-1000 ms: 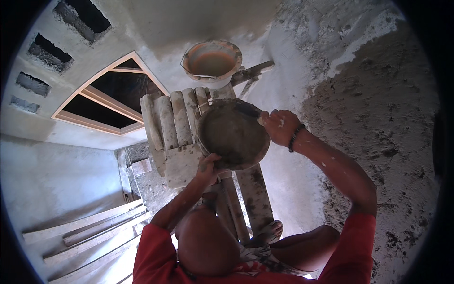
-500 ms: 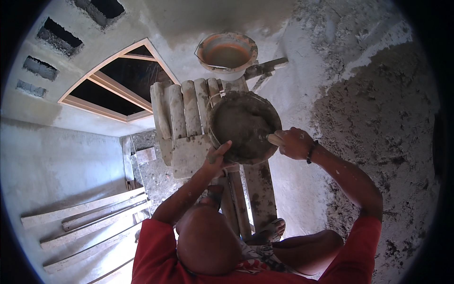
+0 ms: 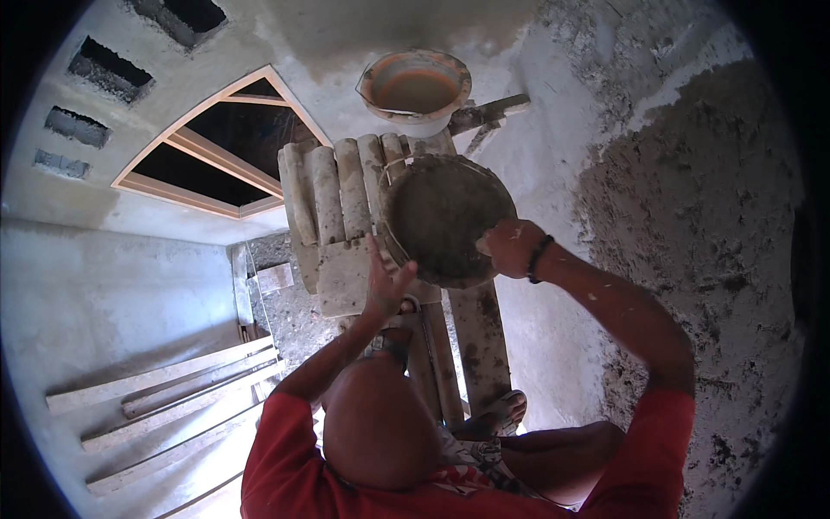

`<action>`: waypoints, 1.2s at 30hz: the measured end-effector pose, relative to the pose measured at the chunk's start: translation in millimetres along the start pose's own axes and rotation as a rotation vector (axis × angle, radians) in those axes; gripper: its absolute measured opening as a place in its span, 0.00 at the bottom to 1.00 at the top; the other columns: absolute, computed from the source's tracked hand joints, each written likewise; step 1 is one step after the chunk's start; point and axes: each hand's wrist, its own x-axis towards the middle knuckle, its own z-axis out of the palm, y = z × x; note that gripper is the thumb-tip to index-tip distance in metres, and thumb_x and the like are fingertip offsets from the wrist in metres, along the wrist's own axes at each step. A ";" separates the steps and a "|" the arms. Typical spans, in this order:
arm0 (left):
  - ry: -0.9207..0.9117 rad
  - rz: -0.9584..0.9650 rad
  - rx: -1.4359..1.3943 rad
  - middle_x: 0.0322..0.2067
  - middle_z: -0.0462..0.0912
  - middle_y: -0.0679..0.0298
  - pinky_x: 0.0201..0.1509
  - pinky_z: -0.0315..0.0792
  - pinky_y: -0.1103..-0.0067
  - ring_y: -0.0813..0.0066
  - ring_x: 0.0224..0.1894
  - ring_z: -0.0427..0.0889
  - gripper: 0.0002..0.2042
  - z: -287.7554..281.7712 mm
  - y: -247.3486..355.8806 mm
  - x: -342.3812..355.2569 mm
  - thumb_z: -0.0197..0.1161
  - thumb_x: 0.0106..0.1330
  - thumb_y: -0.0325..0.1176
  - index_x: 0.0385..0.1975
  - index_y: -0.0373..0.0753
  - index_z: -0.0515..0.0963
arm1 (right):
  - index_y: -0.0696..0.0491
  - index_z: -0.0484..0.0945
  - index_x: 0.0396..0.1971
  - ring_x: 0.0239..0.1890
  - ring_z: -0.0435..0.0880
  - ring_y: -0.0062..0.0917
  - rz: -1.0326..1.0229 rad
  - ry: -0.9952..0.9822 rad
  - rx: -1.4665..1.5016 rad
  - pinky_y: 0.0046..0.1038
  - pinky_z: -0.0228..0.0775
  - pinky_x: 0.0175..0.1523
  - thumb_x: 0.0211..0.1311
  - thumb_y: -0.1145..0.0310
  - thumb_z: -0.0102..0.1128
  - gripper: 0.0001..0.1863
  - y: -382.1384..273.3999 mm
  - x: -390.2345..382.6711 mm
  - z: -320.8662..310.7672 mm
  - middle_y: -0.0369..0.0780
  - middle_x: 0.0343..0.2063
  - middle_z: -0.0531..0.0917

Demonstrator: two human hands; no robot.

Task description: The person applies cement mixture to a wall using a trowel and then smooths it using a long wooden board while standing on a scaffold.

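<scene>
A round, mortar-caked pan [image 3: 445,216] is held tilted above a platform of pale planks [image 3: 341,208]. My right hand [image 3: 510,246], with a dark band at the wrist, grips the pan's lower right rim. My left hand [image 3: 389,281] is raised with its fingers spread just beside the pan's lower left edge; it holds nothing, and whether it touches the rim is unclear. Beyond the pan, a round bucket [image 3: 415,86] of orange-brown liquid stands at the platform's far end.
An arched wooden window frame [image 3: 207,147] is set in the smooth plastered wall on the left. Rough grey plaster [image 3: 692,216] covers the wall on the right. Long boards [image 3: 164,398] lie at lower left. A sandalled foot [image 3: 501,415] rests on the planks.
My left hand has come away from under the pan and spread open beside it. My right hand slid lower along the pan's rim, and the view has shifted.
</scene>
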 end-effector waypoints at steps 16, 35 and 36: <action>-0.188 0.736 1.081 0.68 0.48 0.50 0.66 0.45 0.41 0.32 0.68 0.43 0.20 3.3 71.8 28.0 0.68 0.54 0.41 0.49 0.54 0.78 | 0.47 0.74 0.45 0.29 0.81 0.31 0.208 0.422 -0.217 0.33 0.73 0.34 0.58 0.70 0.48 0.14 41.9 -37.0 -17.0 0.41 0.25 0.80; -0.198 -0.116 -0.344 0.61 0.68 0.54 0.68 0.56 0.70 0.65 0.63 0.66 0.40 -44.7 5.3 158.0 0.34 0.68 0.65 0.64 0.33 0.61 | 0.52 0.77 0.40 0.32 0.83 0.40 0.121 0.309 0.160 0.40 0.74 0.39 0.59 0.64 0.50 0.12 15.1 -66.3 -11.1 0.44 0.26 0.82; -0.252 -0.163 -0.369 0.61 0.67 0.55 0.68 0.57 0.69 0.66 0.63 0.66 0.40 -46.7 -1.1 177.5 0.35 0.67 0.66 0.64 0.35 0.61 | 0.52 0.77 0.43 0.33 0.83 0.41 0.174 0.274 0.177 0.40 0.74 0.40 0.58 0.64 0.51 0.15 18.7 -74.5 -16.2 0.45 0.28 0.83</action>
